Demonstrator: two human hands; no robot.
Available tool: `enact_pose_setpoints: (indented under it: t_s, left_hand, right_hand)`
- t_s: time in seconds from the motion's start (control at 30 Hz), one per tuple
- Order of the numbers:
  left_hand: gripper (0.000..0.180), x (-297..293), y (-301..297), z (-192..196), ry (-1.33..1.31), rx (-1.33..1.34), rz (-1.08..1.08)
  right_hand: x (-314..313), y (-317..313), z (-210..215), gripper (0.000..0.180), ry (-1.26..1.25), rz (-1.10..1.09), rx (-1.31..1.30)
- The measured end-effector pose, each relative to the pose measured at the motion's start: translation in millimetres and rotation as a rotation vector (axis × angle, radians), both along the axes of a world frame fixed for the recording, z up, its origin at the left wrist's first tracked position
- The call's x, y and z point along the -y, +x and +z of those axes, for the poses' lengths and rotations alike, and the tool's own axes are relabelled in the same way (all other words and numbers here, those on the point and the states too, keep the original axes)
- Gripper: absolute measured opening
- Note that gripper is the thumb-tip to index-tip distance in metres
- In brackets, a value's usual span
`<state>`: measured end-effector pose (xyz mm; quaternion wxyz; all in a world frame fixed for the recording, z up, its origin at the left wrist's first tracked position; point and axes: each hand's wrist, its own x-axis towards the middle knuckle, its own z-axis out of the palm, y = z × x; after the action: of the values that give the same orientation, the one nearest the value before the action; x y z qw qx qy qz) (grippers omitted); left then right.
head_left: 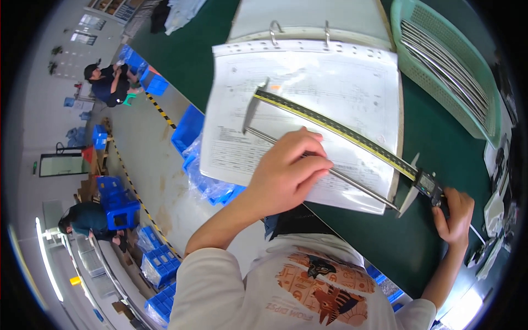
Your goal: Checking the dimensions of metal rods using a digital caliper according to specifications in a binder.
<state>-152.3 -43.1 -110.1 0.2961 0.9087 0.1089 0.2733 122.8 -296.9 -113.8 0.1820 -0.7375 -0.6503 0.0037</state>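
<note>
A long digital caliper (335, 130) lies slantwise over a ring binder of plastic-sleeved printed sheets (231, 99). Between its jaws runs a thin metal rod (363, 187), one end at the far-left jaw and the other at the sliding jaw. My left hand (291, 171) is closed in a pinch around the middle of the rod. Beside the caliper's display, my right hand (455, 215) grips the sliding part, thumb and fingers bent on it. The fingertips of that hand are partly hidden behind the slider.
A pale green plastic basket (404, 52) with several metal rods stands at the far right on the green table (368, 242). Blue bins (190, 129) with clear plastic are by the table's left edge. Two people (107, 82) sit or bend farther off at left.
</note>
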Motion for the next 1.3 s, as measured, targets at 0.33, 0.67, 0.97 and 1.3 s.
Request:
enact_pose_setpoints:
  t_s: [0.33,0.67,0.97,1.3]
  left_hand:
    - [0.007,15.3,12.7,-6.9,-0.087,0.091,-0.047]
    - [0.020,-3.7,7.2,-5.4,0.131,-0.072,-0.020]
    - [0.027,8.0,-0.3,-3.2,0.225,-0.096,-0.028]
    - [0.027,6.6,-1.2,-2.6,0.224,-0.100,-0.019]
  right_hand:
    - [35.3,4.4,6.1,0.030,-0.041,-0.064,-0.055]
    - [-5.1,-0.7,3.2,0.036,-0.016,-0.021,-0.014]
    - [6.2,-5.4,4.2,0.033,0.025,-0.009,-0.067]
    - [1.9,-7.5,8.5,0.035,0.007,-0.010,-0.068]
